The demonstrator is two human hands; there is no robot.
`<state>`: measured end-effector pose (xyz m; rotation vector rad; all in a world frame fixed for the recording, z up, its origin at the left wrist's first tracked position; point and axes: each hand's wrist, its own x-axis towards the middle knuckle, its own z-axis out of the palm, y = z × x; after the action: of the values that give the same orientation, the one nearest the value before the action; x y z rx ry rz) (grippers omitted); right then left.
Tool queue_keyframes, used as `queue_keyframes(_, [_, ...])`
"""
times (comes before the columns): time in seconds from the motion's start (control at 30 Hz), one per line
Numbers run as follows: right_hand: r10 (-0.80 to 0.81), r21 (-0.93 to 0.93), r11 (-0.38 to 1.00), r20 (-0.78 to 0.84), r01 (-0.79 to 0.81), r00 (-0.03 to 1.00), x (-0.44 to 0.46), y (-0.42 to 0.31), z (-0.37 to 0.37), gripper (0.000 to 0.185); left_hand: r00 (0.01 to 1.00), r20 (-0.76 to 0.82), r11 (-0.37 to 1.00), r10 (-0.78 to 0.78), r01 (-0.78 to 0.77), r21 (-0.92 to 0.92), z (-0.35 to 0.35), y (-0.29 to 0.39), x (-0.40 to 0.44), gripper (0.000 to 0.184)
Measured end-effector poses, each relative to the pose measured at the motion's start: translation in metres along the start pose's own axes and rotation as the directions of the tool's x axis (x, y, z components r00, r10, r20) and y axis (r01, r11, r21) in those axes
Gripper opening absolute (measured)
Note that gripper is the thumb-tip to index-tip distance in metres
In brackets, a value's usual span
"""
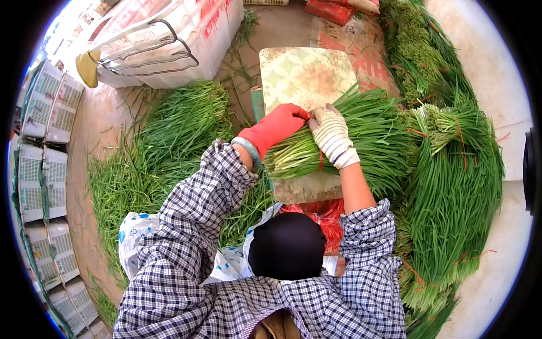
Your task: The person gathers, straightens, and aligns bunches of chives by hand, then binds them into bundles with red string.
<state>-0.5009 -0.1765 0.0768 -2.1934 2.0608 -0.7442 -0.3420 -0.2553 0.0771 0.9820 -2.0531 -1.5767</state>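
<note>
A bundle of long green stalks (367,135) lies across a worn, patterned board (305,73), its pale cut ends toward the left. A red tie (320,160) shows around the bundle near those ends. My left hand (278,129), in a red glove, is at the bundle's upper left edge with its fingers pinched together; what is between them is too small to make out. Right beside it, my right hand (332,134), in a striped white glove, rests on top of the bundle with its fingers curled against the stalks near the red fingertips.
Loose green stalks (180,130) are heaped at the left. Tied bundles (451,198) are stacked along the right. A white container (169,45) with metal handles stands at the upper left, and crates (51,169) line the far left. Red strings (330,220) lie below the board.
</note>
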Motion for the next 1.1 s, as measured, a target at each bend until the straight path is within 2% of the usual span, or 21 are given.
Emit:
queue_keyframes(0.13, [-0.002, -0.013, 1.000, 0.039, 0.003, 0.999, 0.002, 0.002, 0.000, 0.014, 0.988, 0.121, 0.987, 0.091, -0.074, -0.140, -0.010, 0.004, 0.001, 0.028])
queue_keyframes(0.2, [-0.003, -0.029, 1.000, 0.021, 0.003, 1.000, 0.003, -0.001, 0.000, 0.014, 0.970, -0.037, 0.970, -0.240, 0.239, -0.044, -0.003, 0.024, -0.003, 0.030])
queue_keyframes(0.23, [0.025, 0.011, 1.000, 0.040, -0.026, 0.999, 0.004, -0.002, -0.002, 0.015, 0.970, -0.035, 0.970, -0.239, 0.237, -0.045, -0.001, 0.019, -0.002, 0.030])
queue_keyframes(0.3, [0.061, 0.043, 0.997, 0.057, -0.063, 0.997, 0.005, -0.006, -0.006, 0.015, 0.982, -0.171, 0.981, 0.081, -0.048, 0.188, 0.007, 0.009, 0.002, 0.026])
queue_keyframes(0.33, [0.160, 0.141, 0.977, 0.018, -0.161, 0.987, 0.005, -0.012, -0.011, 0.015, 0.983, -0.165, 0.981, 0.084, -0.053, 0.186, 0.008, 0.015, 0.003, 0.026])
queue_keyframes(0.4, [0.262, 0.238, 0.938, -0.016, -0.250, 0.965, 0.003, -0.018, -0.021, 0.015, 0.850, -0.092, 0.673, 0.518, -0.338, 0.658, 0.004, 0.039, 0.002, 0.016])
queue_keyframes(0.47, [0.236, 0.226, 0.941, 0.094, -0.251, 0.967, -0.004, -0.021, -0.031, 0.013, 0.821, -0.028, 0.566, 0.570, -0.368, 0.738, 0.001, 0.059, 0.004, 0.012])
queue_keyframes(0.53, [0.104, 0.447, 0.893, -0.087, -0.054, 0.991, -0.022, -0.016, -0.022, 0.010, 0.705, -0.306, 0.627, 0.640, -0.249, 0.738, -0.005, 0.072, 0.009, 0.013])
queue_keyframes(0.57, [0.138, 0.483, 0.871, -0.074, -0.086, 0.988, -0.026, -0.012, -0.021, 0.010, 0.664, -0.392, 0.712, 0.636, -0.311, 0.629, -0.019, 0.078, 0.020, 0.015])
queue_keyframes(0.6, [0.171, 0.518, 0.847, -0.053, -0.119, 0.984, -0.031, -0.009, -0.021, 0.010, 0.756, -0.294, 0.717, 0.584, -0.312, 0.624, -0.028, 0.083, 0.023, 0.017])
queue_keyframes(0.63, [0.178, 0.513, 0.849, -0.055, -0.125, 0.983, -0.033, -0.003, -0.012, 0.010, 0.888, -0.205, 0.786, 0.412, -0.233, 0.573, -0.029, 0.094, 0.015, 0.024])
queue_keyframes(0.67, [0.270, 0.649, 0.740, -0.046, -0.177, 0.962, -0.029, -0.001, -0.005, 0.010, 0.969, -0.098, 0.831, 0.228, -0.141, 0.539, -0.027, 0.106, 0.005, 0.036])
queue_keyframes(0.73, [0.358, 0.772, 0.605, -0.046, -0.194, 0.932, -0.027, 0.002, -0.005, 0.010, 0.992, 0.102, 0.755, 0.077, -0.125, 0.644, -0.009, 0.115, -0.027, 0.076])
queue_keyframes(0.77, [0.353, 0.701, 0.673, -0.023, -0.237, 0.935, -0.024, -0.007, -0.019, 0.009, 0.986, 0.165, 0.687, -0.012, -0.112, 0.718, 0.005, 0.115, -0.037, 0.111])
queue_keyframes(0.8, [0.344, 0.617, 0.737, 0.006, -0.274, 0.939, -0.023, -0.013, -0.028, 0.010, 0.975, 0.184, 0.491, 0.127, -0.223, 0.842, 0.025, 0.089, -0.040, 0.117])
queue_keyframes(0.83, [0.386, 0.689, 0.702, -0.154, -0.182, 0.909, -0.027, -0.006, -0.008, 0.013, 0.957, 0.068, 0.431, 0.283, -0.190, 0.882, 0.040, 0.063, -0.041, 0.115])
queue_keyframes(0.87, [0.402, 0.816, 0.546, -0.056, -0.190, 0.914, -0.031, -0.015, -0.028, 0.010, 0.902, -0.038, 0.378, 0.429, -0.142, 0.915, 0.048, 0.048, -0.044, 0.112])
queue_keyframes(0.9, [0.395, 0.818, 0.554, -0.095, -0.154, 0.914, -0.037, -0.027, -0.046, 0.007, 0.902, -0.046, 0.383, 0.429, -0.135, 0.914, 0.047, 0.048, -0.046, 0.112])
queue_keyframes(0.97, [0.279, 0.781, 0.624, -0.202, -0.018, 0.939, -0.061, -0.038, -0.060, 0.005, 0.998, 0.026, 0.582, 0.059, -0.056, 0.811, 0.042, 0.050, -0.046, 0.118])
queue_keyframes(1.07, [0.145, 0.645, 0.759, -0.294, 0.084, 0.945, -0.078, -0.044, -0.071, 0.009, 0.995, 0.088, 0.561, 0.043, -0.096, 0.822, 0.038, 0.061, -0.051, 0.122])
queue_keyframes(1.1, [0.144, 0.647, 0.758, -0.297, 0.087, 0.944, -0.074, -0.048, -0.073, 0.009, 0.995, 0.094, 0.458, 0.028, -0.097, 0.884, 0.044, 0.067, -0.055, 0.110])
